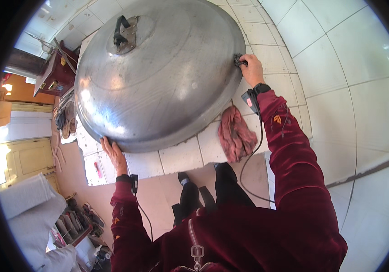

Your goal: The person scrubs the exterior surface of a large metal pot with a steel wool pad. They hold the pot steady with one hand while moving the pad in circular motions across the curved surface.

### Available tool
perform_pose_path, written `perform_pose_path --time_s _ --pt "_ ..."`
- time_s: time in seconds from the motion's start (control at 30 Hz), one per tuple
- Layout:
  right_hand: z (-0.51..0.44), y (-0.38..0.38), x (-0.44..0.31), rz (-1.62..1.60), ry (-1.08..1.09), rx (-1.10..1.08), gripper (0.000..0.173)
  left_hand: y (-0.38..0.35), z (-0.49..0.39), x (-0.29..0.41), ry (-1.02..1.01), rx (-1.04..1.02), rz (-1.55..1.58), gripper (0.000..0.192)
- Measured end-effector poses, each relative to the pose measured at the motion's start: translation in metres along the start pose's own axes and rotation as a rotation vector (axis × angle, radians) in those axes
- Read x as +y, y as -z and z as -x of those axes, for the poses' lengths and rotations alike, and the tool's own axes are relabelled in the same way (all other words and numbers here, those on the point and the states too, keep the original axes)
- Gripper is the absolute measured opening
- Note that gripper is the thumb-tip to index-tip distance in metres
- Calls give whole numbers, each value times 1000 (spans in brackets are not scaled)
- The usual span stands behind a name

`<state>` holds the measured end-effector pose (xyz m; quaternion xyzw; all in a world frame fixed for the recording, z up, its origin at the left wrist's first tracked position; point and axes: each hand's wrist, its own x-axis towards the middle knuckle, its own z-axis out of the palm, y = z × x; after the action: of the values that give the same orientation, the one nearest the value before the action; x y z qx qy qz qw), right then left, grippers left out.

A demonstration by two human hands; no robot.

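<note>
A large domed metal wok lid (160,85) covers much of the white-tiled stove top. Its black handle (120,31) is bolted to a plate on the crown. At the lid's right rim my right hand (253,69) pinches a dark metal scouring pad (238,60) against the metal. My left hand (114,154) rests with its fingers spread along the lid's near-left rim; the thumb is hard to make out. A crumpled reddish cloth (236,134) lies on the tiles below my right wrist.
A tiled wall (330,68) rises on the right. Cables (248,166) hang from devices on both wrists. At the left are a dark red wooden box (56,73), a small red item (97,169) near the ledge's edge, grey fabric (31,207) and a shoe rack (73,224).
</note>
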<state>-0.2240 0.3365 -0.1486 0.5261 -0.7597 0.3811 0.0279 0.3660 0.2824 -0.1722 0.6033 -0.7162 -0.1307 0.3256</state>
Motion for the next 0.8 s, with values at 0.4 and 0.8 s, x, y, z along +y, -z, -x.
perform_pose_path --time_s 0.4,0.8 --pt "-35 14 -3 -125 -232 -49 18 -7 2 9 69 71 -72 46" --pt "-189 -71 103 71 93 -123 17 -5 9 11 119 97 -141 45"
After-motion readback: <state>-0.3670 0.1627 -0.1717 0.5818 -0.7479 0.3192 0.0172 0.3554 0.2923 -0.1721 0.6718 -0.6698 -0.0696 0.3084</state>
